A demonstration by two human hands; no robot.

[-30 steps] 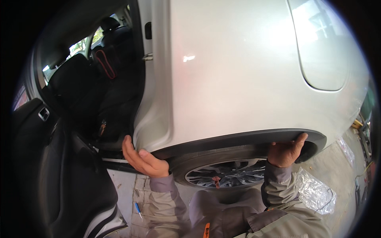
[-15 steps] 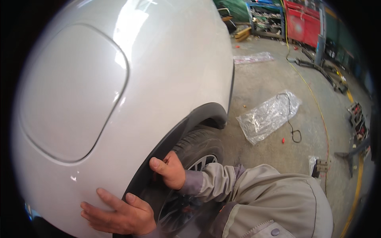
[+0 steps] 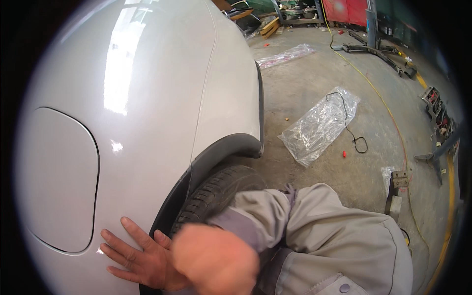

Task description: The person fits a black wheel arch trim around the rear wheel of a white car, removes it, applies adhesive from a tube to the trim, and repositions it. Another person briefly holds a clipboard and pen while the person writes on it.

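Note:
My left hand [image 3: 145, 260] lies flat with fingers spread on the silver-white body panel [image 3: 147, 162] of a car, its thumb side at the black wheel arch trim [image 3: 169, 199]. Beside it, my right hand [image 3: 216, 258] is balled into a fist and smeared by motion. It is raised toward the camera, in front of the left wrist and the lower part of the arch. No object shows in it. The tire [image 3: 211, 189] sits under the arch, partly hidden by my right sleeve [image 3: 246, 216]. A rounded fuel flap [image 3: 64, 177] is closed flush in the panel on the left.
Clear plastic wrapping [image 3: 319, 128] with a black cord [image 3: 346, 125] lies on the concrete floor, near a small red piece [image 3: 344, 154]. A yellow hose [image 3: 376, 91] runs along the floor. Lift arms [image 3: 378, 54] and a red cabinet [image 3: 346, 11] stand farther back.
My right hand has left the wheel arch trim, moved down toward my left hand and closed into a fist. The left fingers have spread wider on the panel. The view has shifted.

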